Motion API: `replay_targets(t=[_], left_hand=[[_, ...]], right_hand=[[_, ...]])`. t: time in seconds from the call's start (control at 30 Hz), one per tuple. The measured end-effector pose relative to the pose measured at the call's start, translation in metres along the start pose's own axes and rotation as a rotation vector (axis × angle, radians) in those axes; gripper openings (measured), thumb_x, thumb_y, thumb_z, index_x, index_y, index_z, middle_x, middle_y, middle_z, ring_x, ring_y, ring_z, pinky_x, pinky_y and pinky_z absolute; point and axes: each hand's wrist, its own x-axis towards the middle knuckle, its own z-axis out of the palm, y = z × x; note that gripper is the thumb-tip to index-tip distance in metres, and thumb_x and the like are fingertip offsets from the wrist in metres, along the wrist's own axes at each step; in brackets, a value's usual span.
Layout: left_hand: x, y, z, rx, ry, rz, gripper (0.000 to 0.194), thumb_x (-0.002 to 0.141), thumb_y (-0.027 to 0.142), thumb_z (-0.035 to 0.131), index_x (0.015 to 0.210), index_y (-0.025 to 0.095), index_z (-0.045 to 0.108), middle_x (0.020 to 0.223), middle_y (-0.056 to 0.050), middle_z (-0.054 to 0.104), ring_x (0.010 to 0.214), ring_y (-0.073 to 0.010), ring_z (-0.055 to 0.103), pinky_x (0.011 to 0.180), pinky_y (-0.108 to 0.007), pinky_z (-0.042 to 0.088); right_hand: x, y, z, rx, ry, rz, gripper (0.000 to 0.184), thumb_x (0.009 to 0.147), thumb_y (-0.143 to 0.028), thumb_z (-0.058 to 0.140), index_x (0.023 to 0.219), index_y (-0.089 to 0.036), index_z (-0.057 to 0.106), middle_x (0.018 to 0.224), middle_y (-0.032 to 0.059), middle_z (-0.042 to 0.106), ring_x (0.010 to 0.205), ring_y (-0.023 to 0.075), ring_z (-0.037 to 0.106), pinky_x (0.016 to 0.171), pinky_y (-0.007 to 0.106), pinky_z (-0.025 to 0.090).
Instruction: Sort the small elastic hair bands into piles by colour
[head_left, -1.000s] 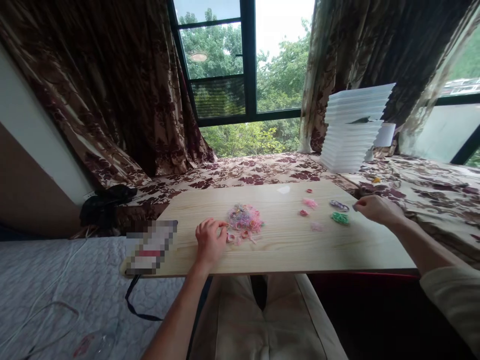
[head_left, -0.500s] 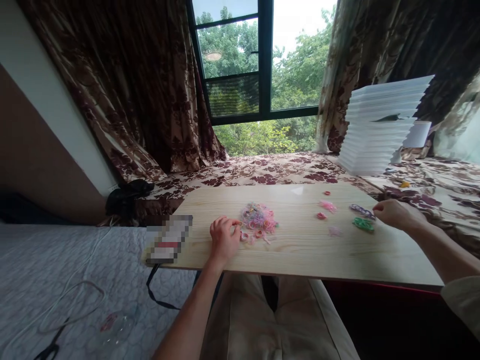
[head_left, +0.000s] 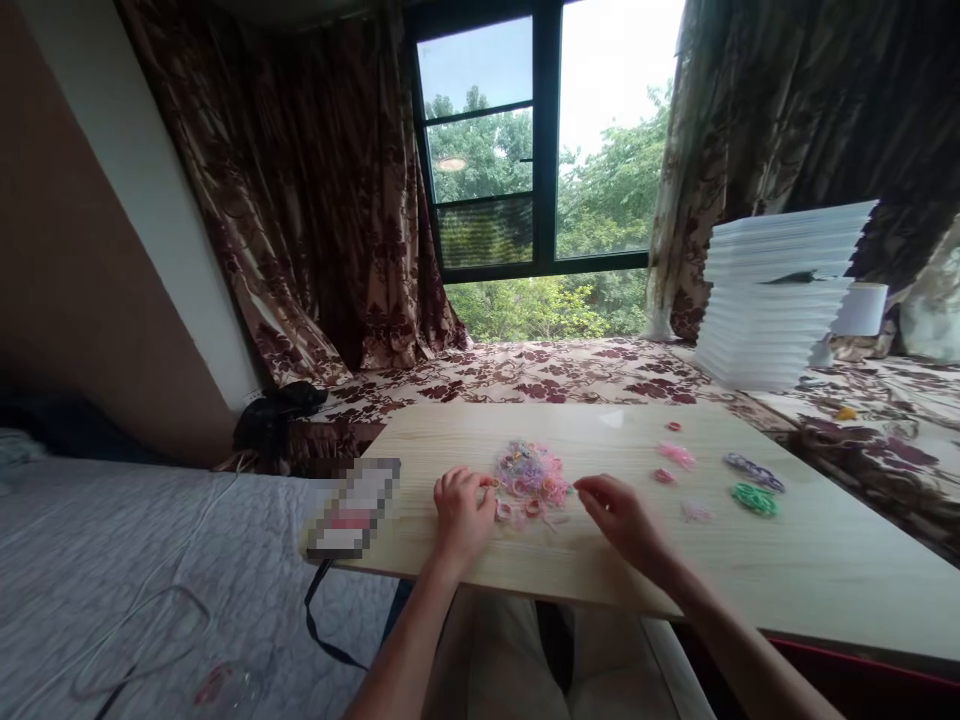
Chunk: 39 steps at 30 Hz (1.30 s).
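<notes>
A mixed pile of small elastic hair ties (head_left: 531, 472), mostly pink, lilac and grey, lies on the pale wooden table (head_left: 450, 430). My left hand (head_left: 463, 505) rests at the pile's left edge, thumb and forefinger closed together; anything between them is too small to make out. At the right edge of the pile is my right hand (head_left: 615, 515), its fingertips pinched together close to the outermost ties. What they hold, if anything, is hidden. A few red-pink ties (head_left: 532, 508) lie loose along the near side of the pile.
Sorted by colour on the right are purple ties (head_left: 754, 470), green ties (head_left: 754, 498), bright pink ties (head_left: 677, 456), pale pink ties (head_left: 697, 511) and red ties (head_left: 663, 476). A blurred-out flat object (head_left: 356, 508) lies at the left edge. White foam sheets (head_left: 780, 300) are stacked behind.
My right hand has moved left from the purple ties to the right edge of the mixed pile. My left hand stays at the pile's left edge. The camera view has tilted up slightly.
</notes>
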Motion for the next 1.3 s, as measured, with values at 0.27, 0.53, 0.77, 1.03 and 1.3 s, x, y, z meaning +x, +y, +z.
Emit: replay_targets(t=[0.27,0.53,0.77,1.03,1.3], left_hand=[[0.0,-0.001,0.002,-0.018,-0.007,-0.001,0.014,0.08,0.013,0.06,0.083,0.022,0.07,0.093,-0.005,0.07,0.107,-0.0253,0.058,0.101,-0.046,0.042],[0.0,0.003,-0.003,-0.01,-0.036,0.006,0.013,0.081,0.016,0.06,0.084,0.022,0.071,0.094,-0.005,0.07,0.108,-0.0254,0.058,0.101,-0.046,0.043],[0.0,0.005,-0.004,-0.02,-0.029,0.012,0.013,0.08,0.015,0.062,0.085,0.023,0.071,0.095,-0.005,0.071,0.109,-0.0251,0.058,0.101,-0.046,0.043],[0.001,0.007,-0.007,-0.044,-0.026,0.049,0.012,0.082,0.017,0.06,0.078,0.022,0.07,0.092,-0.004,0.072,0.11,-0.0256,0.057,0.103,-0.047,0.041],[0.001,0.009,-0.013,-0.119,-0.061,0.087,0.012,0.083,0.021,0.061,0.076,0.024,0.07,0.091,-0.003,0.072,0.112,-0.0241,0.057,0.106,-0.045,0.039]], right_hand=[[-0.005,0.0,0.032,0.198,-0.041,0.041,0.033,0.084,-0.041,0.049,0.089,-0.018,0.073,0.086,0.009,0.075,0.077,0.0223,0.068,0.072,0.034,0.052],[-0.009,-0.014,0.025,0.106,-0.061,-0.033,0.029,0.084,-0.035,0.048,0.086,-0.019,0.073,0.086,0.0086,0.076,0.08,0.0245,0.068,0.075,0.038,0.052],[-0.008,-0.01,0.026,0.085,-0.062,-0.05,0.03,0.085,-0.035,0.046,0.086,-0.02,0.072,0.088,0.0092,0.075,0.081,0.0246,0.068,0.075,0.038,0.052],[-0.009,-0.014,0.025,0.064,-0.06,-0.068,0.029,0.084,-0.032,0.047,0.086,-0.019,0.072,0.085,0.0079,0.074,0.077,0.0221,0.068,0.074,0.035,0.052],[-0.009,-0.017,0.024,0.063,-0.064,-0.082,0.027,0.082,-0.029,0.048,0.084,-0.02,0.072,0.084,0.008,0.075,0.075,0.0215,0.068,0.072,0.034,0.051]])
